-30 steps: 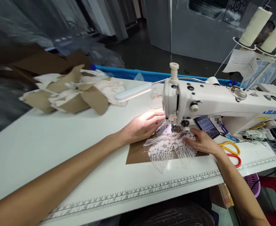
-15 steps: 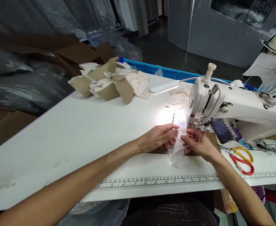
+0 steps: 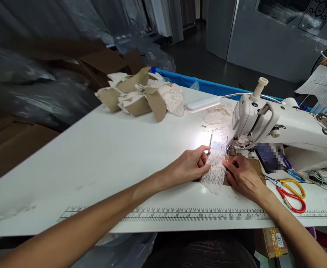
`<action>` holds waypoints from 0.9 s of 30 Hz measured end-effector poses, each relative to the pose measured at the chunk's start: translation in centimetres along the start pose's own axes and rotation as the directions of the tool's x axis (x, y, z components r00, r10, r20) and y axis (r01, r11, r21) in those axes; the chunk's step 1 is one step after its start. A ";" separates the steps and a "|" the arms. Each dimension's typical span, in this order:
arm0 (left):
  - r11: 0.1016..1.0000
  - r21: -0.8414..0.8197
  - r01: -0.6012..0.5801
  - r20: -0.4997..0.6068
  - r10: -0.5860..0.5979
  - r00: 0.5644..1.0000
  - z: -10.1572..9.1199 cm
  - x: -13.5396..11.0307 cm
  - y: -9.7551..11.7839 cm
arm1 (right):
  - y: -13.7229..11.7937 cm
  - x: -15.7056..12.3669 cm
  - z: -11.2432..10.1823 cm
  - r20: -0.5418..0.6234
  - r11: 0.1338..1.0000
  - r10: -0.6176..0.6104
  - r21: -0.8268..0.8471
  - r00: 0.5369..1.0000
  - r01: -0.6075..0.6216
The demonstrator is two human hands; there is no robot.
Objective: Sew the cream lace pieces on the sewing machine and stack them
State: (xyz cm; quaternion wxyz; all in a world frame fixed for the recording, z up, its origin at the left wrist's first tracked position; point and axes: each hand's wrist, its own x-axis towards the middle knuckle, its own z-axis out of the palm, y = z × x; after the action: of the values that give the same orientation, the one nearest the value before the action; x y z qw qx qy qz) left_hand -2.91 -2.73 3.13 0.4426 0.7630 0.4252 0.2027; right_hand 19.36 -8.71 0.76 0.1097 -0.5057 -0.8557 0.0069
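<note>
My left hand (image 3: 190, 166) pinches the left edge of a strip of white lace (image 3: 215, 174) lying folded on the white table (image 3: 102, 156). My right hand (image 3: 243, 176) presses fingers down on the lace's right edge and on the brown paper (image 3: 255, 166) under it. Both hands sit just in front of the needle area of the white sewing machine (image 3: 280, 126), lit by its lamp (image 3: 204, 104).
A pile of brown paper pieces and lace (image 3: 142, 96) lies at the table's back. Red and yellow scissors (image 3: 290, 188) and a phone (image 3: 269, 158) lie right of my hands. A printed ruler (image 3: 196, 215) runs along the front edge. Loose lace (image 3: 216, 115) rests behind the lamp.
The lace was spread flat under the needle, then lifted and folded between both hands, and now is laid down narrow on the paper. My view has shifted left.
</note>
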 end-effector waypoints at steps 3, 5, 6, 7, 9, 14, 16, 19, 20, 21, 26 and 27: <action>0.997 -0.069 0.018 -0.011 -0.018 1.000 0.0 0.1 -0.2 | 0.3 0.8 -0.4 0.031 0.999 -0.003 0.036 1.000 0.002; 0.997 -0.079 0.007 -0.016 -0.008 1.000 0.0 0.3 -0.5 | 0.7 1.1 -0.8 0.038 0.996 -0.009 0.091 0.999 0.005; 0.997 -0.078 -0.003 -0.020 0.001 1.000 0.0 0.3 -0.6 | 0.9 1.2 -0.9 0.041 0.992 -0.008 0.128 0.999 0.003; 0.997 -0.080 -0.007 -0.018 0.006 1.000 0.0 0.4 -0.8 | 1.1 1.1 -1.0 0.044 0.985 -0.004 0.171 0.999 -0.004; 0.994 -0.108 0.015 0.002 -0.015 1.000 -0.1 0.6 -0.9 | 1.7 1.1 -1.0 0.055 0.965 0.009 0.261 0.998 -0.023; 0.968 -0.201 0.151 0.045 -0.145 0.988 -0.2 1.0 -0.9 | 2.8 0.6 0.1 -0.006 0.918 0.017 0.396 1.000 -0.014; 0.969 -0.185 0.165 0.029 -0.162 0.986 -0.2 1.1 -0.9 | 2.8 0.6 0.6 -0.044 0.926 0.005 0.378 0.999 0.012; 0.980 -0.136 0.147 0.014 -0.146 0.989 -0.1 1.1 -1.1 | 2.4 0.6 0.8 -0.040 0.959 -0.021 0.282 0.999 0.032; 0.981 -0.129 0.143 0.016 -0.142 0.990 -0.1 1.2 -1.2 | 2.3 0.7 0.8 -0.027 0.968 -0.023 0.247 0.999 0.029; 0.982 -0.127 0.141 0.020 -0.139 0.990 -0.1 1.2 -1.2 | 2.1 0.7 0.8 -0.014 0.975 -0.020 0.221 1.000 0.022; 0.982 -0.140 0.127 0.052 -0.121 0.991 -0.1 1.1 -1.3 | 1.8 0.7 0.7 0.024 0.980 0.017 0.200 1.000 -0.022; 0.983 -0.136 0.125 0.059 -0.118 0.991 -0.1 1.1 -1.3 | 1.7 0.7 0.7 0.026 0.980 0.020 0.199 0.999 -0.024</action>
State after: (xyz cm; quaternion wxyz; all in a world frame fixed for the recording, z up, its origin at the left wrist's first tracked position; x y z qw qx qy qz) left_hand -2.98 -1.44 1.97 0.5171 0.7076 0.4444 0.1854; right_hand 20.40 -7.21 -0.05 0.1496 -0.5015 -0.8463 0.0997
